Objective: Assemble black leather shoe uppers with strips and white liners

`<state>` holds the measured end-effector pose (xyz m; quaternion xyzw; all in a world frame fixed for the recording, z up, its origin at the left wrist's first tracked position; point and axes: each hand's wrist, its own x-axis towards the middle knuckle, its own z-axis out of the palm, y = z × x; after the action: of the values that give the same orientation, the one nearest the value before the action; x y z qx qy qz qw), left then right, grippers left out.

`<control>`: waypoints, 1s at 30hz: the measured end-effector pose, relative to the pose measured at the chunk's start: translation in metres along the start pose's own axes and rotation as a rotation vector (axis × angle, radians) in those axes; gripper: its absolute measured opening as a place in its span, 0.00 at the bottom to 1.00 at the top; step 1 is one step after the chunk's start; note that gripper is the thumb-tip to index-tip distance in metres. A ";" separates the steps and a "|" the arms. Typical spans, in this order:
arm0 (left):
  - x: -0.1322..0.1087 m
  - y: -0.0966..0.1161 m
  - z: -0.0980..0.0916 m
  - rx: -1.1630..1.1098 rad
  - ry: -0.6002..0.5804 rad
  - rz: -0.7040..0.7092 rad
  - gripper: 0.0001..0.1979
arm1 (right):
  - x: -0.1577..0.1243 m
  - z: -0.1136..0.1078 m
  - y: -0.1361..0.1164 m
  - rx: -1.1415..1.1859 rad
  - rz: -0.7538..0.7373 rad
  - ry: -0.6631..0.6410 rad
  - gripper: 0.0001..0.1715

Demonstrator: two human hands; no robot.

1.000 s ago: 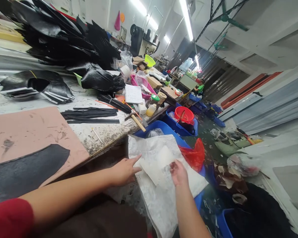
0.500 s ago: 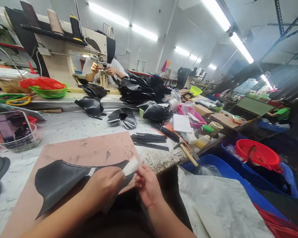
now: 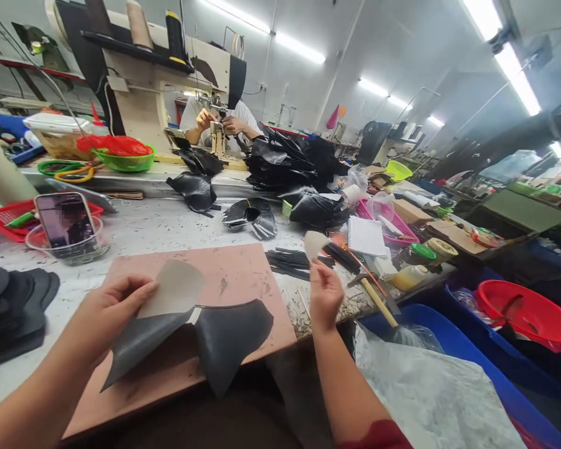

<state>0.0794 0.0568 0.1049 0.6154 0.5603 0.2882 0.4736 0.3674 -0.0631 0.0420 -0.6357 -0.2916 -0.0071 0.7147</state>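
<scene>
My left hand (image 3: 121, 302) is closed, thumb and fingers pinching a thin grey-beige piece (image 3: 175, 290). That piece stands up along the top edge of a black leather piece (image 3: 231, 337); whether the two are joined I cannot tell. A short white strip (image 3: 195, 315) crosses the leather at its narrow middle. The leather rests partly on a pink board (image 3: 234, 268), its near tip hanging past the edge. Raised to the right, clear of the leather, my right hand (image 3: 326, 293) pinches a small pale paper-like piece (image 3: 316, 244).
Black cut pieces (image 3: 14, 312) are stacked at left, near a phone (image 3: 65, 218) in a clear bowl. Black strips (image 3: 287, 262) and a hammer (image 3: 378, 302) lie at right. Behind, a co-worker's hands (image 3: 219, 121) are at a sewing machine (image 3: 135, 87), beside piled black leather (image 3: 294, 162).
My hands have moved apart, the left one leftward, the right one up and right with the pale piece. The leather has been turned, and the grey-beige piece now shows. The view has shifted left.
</scene>
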 end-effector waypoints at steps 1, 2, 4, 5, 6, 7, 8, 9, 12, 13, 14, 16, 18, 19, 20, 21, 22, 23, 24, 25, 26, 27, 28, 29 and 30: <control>0.000 0.001 0.005 -0.023 -0.059 0.012 0.15 | 0.002 0.008 0.008 -0.104 -0.043 -0.100 0.11; 0.000 0.002 0.010 -0.035 -0.113 0.025 0.14 | 0.003 0.016 0.015 -0.190 -0.059 -0.194 0.12; 0.000 0.007 0.022 -0.036 -0.191 0.040 0.13 | 0.000 0.032 0.030 -0.285 -0.057 -0.328 0.10; 0.001 0.008 0.027 -0.029 -0.216 0.041 0.13 | -0.002 0.038 0.036 -0.301 -0.053 -0.367 0.07; 0.002 0.010 0.031 -0.018 -0.239 0.038 0.13 | -0.005 0.042 0.039 -0.308 -0.048 -0.393 0.05; 0.003 0.011 0.034 -0.003 -0.255 0.035 0.14 | -0.007 0.044 0.041 -0.317 -0.045 -0.415 0.03; 0.004 0.012 0.037 0.019 -0.272 0.039 0.15 | -0.010 0.044 0.039 -0.324 -0.044 -0.435 0.04; 0.005 0.012 0.040 0.048 -0.288 0.050 0.15 | -0.012 0.043 0.035 -0.327 -0.046 -0.452 0.05; 0.008 0.016 0.050 0.180 -0.339 0.081 0.15 | -0.022 0.034 0.010 -0.281 -0.091 -0.501 0.07; 0.008 0.018 0.055 0.246 -0.345 0.111 0.15 | -0.026 0.031 0.000 -0.242 -0.097 -0.524 0.08; 0.007 0.021 0.060 0.320 -0.333 0.169 0.14 | -0.029 0.028 -0.009 -0.192 -0.073 -0.546 0.09; 0.004 0.024 0.069 0.465 -0.257 0.404 0.13 | -0.035 0.022 -0.021 -0.063 0.112 -0.595 0.12; -0.001 0.023 0.078 0.560 -0.211 0.776 0.12 | -0.039 0.016 -0.025 0.098 0.439 -0.629 0.20; -0.004 0.019 0.082 0.575 -0.232 0.982 0.11 | -0.041 0.012 -0.025 0.177 0.596 -0.638 0.22; -0.007 0.014 0.085 0.575 -0.277 1.174 0.11 | -0.043 0.008 -0.024 0.241 0.719 -0.646 0.23; -0.009 0.008 0.088 0.571 -0.332 1.327 0.11 | -0.045 0.003 -0.022 0.286 0.797 -0.652 0.23; -0.011 0.001 0.091 0.560 -0.368 1.426 0.10 | -0.048 -0.002 -0.020 0.310 0.835 -0.654 0.23; -0.013 -0.006 0.094 0.546 -0.372 1.458 0.09 | -0.051 -0.007 -0.019 0.317 0.846 -0.654 0.22; -0.014 -0.012 0.096 0.532 -0.346 1.415 0.07 | -0.054 -0.011 -0.018 0.316 0.843 -0.650 0.21; -0.015 -0.017 0.098 0.517 -0.314 1.305 0.09 | -0.057 -0.015 -0.017 0.314 0.838 -0.638 0.21; -0.016 -0.021 0.100 0.496 -0.297 1.144 0.13 | -0.059 -0.019 -0.016 0.311 0.834 -0.623 0.21; -0.016 -0.023 0.102 0.470 -0.300 0.952 0.17 | -0.062 -0.022 -0.016 0.304 0.833 -0.612 0.21; -0.016 -0.023 0.104 0.440 -0.328 0.752 0.19 | -0.064 -0.024 -0.015 0.295 0.832 -0.608 0.21; -0.017 -0.022 0.106 0.408 -0.378 0.566 0.20 | -0.066 -0.025 -0.014 0.283 0.829 -0.606 0.21; -0.017 -0.020 0.109 0.370 -0.438 0.406 0.19 | -0.067 -0.026 -0.012 0.268 0.822 -0.609 0.20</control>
<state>0.1636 0.0106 0.0477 0.8370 0.3544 0.1311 0.3958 0.3176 -0.1135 0.0237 -0.5737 -0.2110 0.4963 0.6165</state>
